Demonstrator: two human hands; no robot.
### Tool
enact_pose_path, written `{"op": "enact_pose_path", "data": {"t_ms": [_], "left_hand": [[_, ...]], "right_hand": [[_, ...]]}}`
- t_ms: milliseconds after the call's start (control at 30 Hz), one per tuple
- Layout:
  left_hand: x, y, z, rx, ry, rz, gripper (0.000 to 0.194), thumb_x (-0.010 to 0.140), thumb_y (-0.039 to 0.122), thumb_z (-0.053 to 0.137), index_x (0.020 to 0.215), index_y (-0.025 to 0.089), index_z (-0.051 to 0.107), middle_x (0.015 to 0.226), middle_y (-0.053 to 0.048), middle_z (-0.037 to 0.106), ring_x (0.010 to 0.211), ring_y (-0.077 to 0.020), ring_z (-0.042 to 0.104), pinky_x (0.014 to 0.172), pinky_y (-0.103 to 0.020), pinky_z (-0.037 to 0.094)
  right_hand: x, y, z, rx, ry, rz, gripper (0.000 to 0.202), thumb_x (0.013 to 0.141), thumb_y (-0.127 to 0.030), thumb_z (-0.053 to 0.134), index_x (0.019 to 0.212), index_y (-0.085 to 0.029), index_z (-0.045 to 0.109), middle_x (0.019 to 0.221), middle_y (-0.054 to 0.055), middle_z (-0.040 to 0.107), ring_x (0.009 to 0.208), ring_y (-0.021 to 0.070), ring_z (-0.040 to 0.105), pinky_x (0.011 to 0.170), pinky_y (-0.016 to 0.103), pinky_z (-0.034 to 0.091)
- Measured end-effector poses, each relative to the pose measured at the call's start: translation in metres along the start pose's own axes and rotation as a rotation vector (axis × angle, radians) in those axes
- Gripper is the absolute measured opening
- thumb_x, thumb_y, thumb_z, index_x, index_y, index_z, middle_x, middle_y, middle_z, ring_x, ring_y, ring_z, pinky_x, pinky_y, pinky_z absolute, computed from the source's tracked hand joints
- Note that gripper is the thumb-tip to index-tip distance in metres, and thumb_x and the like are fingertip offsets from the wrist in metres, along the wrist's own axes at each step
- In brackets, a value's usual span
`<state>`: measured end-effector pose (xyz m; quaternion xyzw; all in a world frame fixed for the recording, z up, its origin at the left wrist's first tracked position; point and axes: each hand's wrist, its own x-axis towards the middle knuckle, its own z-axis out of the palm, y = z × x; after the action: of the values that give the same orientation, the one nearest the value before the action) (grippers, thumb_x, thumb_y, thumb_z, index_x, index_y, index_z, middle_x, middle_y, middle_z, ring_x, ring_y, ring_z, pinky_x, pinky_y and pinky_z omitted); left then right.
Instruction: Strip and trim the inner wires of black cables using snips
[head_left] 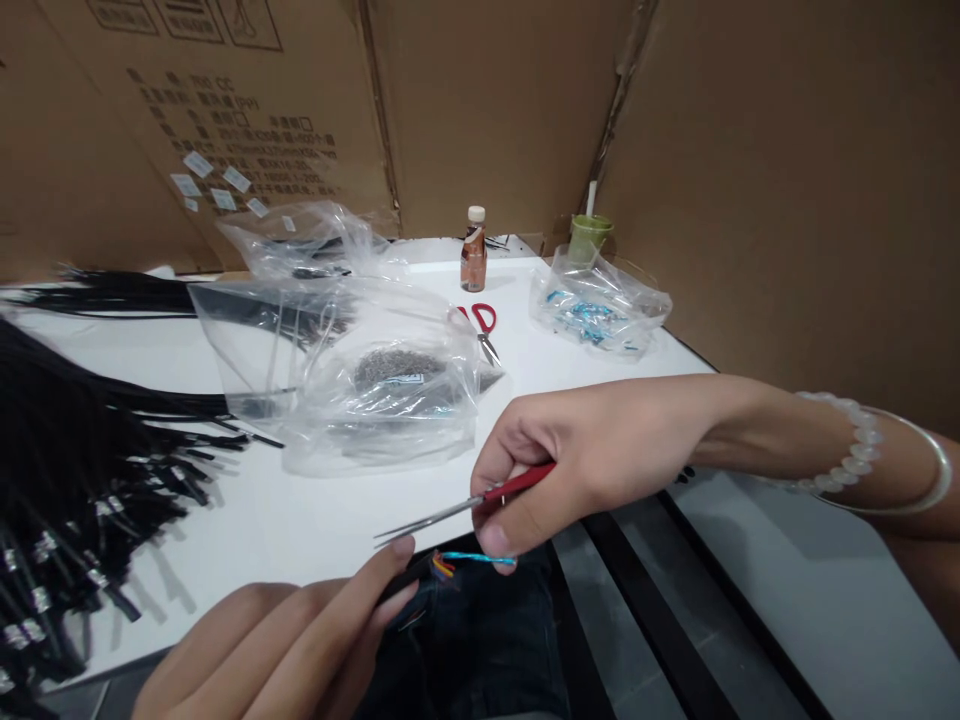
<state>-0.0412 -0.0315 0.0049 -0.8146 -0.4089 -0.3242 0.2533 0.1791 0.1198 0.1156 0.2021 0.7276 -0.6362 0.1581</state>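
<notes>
My left hand [300, 640] pinches the end of a black cable [405, 578] between thumb and fingers. Several thin coloured wires [444, 567] fan out of the cable's cut end. My right hand [570, 470] is wrapped round red-handled scissors [517, 484], whose blades point left above the cable. The thumb and a finger of that same hand also pinch a twisted shiny blue strand [476, 557] that stretches from the cable end. Both hands are over the table's front edge, above the lap.
Black cables [90, 430] are heaped at left. Clear bags [390, 400] of small parts lie mid-table, beside other red-handled scissors [486, 320]. Behind are a bottle [473, 255], a green cup [590, 238] and a bag with blue scraps [592, 320]. Cardboard [495, 110] stands behind.
</notes>
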Motion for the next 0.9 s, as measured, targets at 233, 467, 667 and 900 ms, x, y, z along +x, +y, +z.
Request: {"op": "enact_pose_path", "data": {"t_ms": [233,467,667,900], "left_hand": [[0.007,0.003,0.000,-0.130,-0.032,-0.119,0.019,0.085,0.009,0.065,0.103,0.015,0.068,0.064,0.000,0.072,0.050,-0.0096,0.058,0.052,-0.023,0.044],[0.020,0.016,0.006,-0.225,0.012,-0.368,0.011,0.094,0.018,0.052,0.090,0.019,0.063,0.065,0.001,0.066,0.052,-0.0089,0.055,0.051,-0.021,0.040],[0.035,0.045,0.020,-0.576,0.196,-0.922,0.031,0.095,0.028,0.046,0.066,0.022,0.056,0.053,0.006,0.047,0.046,-0.0084,0.041,0.049,-0.023,0.031],[0.048,0.050,0.022,-1.099,0.141,-1.353,0.059,0.082,0.069,0.053,0.050,0.020,0.047,0.046,0.005,0.030,0.045,-0.0097,0.025,0.045,-0.029,0.017]], "right_hand": [[-0.006,-0.005,0.009,-0.039,-0.007,0.010,0.019,0.093,-0.027,0.054,0.078,-0.017,0.053,0.063,-0.007,0.036,0.053,0.0058,0.028,0.046,0.020,0.022],[-0.002,0.001,0.012,0.158,-0.014,-0.057,0.030,0.090,-0.032,0.063,0.070,-0.017,0.045,0.064,-0.007,0.031,0.057,0.0074,0.023,0.049,0.024,0.018],[0.013,0.014,0.024,0.465,0.038,-0.312,0.033,0.088,-0.030,0.067,0.070,-0.017,0.042,0.059,-0.010,0.029,0.049,0.0045,0.019,0.045,0.021,0.015],[0.034,0.026,0.035,0.549,0.259,-0.546,0.024,0.087,-0.036,0.068,0.084,-0.017,0.054,0.066,-0.007,0.033,0.049,0.0045,0.020,0.044,0.020,0.016]]}}
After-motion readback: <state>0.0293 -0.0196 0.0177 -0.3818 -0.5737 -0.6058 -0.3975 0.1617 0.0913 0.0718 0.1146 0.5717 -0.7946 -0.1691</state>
